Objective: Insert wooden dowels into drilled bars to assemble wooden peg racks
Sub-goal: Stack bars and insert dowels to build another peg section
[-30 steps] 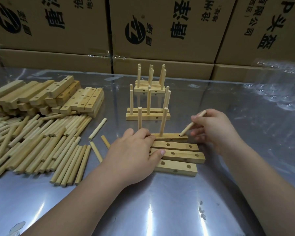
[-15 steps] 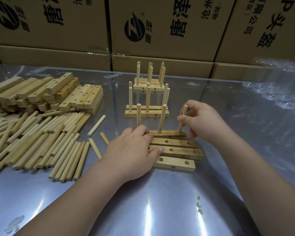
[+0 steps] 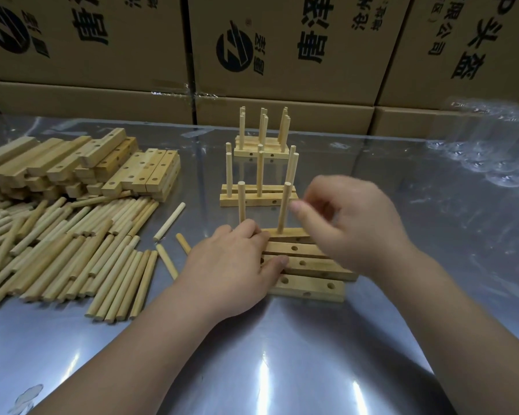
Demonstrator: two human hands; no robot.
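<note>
Drilled bar (image 3: 294, 234): pale wood, two dowels (image 3: 283, 208) upright. Left hand (image 3: 228, 274) presses it flat-fingered; right hand (image 3: 351, 226) blurry, grip can't tell.

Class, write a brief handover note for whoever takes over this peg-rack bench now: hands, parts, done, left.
Left hand presses flat on the left ends of the four bars.
Right hand, blurred, hovers over the right end of the far bar; whether it holds a dowel is unclear.
Far bar shows two upright dowels; the other three have empty holes.
Loose dowels lie at left.
Done: finished racks behind.
Left: fill the remaining holes.
</note>
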